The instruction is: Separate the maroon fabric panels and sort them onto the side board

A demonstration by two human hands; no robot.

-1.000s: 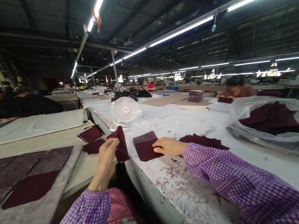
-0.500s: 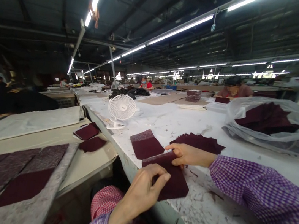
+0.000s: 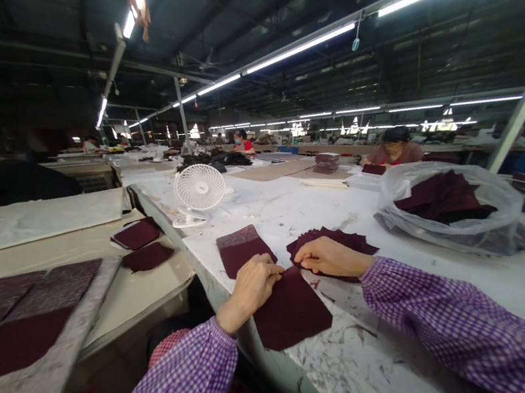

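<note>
A dark maroon fabric piece (image 3: 296, 311) lies flat near the front edge of the white worktable (image 3: 378, 373). My left hand (image 3: 253, 283) rests on its near-left corner with fingers curled and pinched at the top edge. My right hand (image 3: 328, 257) lies with its fingers together at the far corner of that piece, over a fanned stack of maroon pieces (image 3: 336, 242). Another maroon piece with a lighter top band (image 3: 240, 250) lies just to the left of both hands.
A small white fan (image 3: 198, 191) stands behind the pieces. A clear plastic bag of maroon fabric (image 3: 448, 205) sits at the right. Two maroon pieces (image 3: 142, 244) lie on a lower beige table at the left; larger panels (image 3: 6, 327) fill the near left. Other people work at far tables.
My left hand carried a maroon piece from the left onto the table and laid it flat. My right hand moved off the banded piece to the new piece's far corner.
</note>
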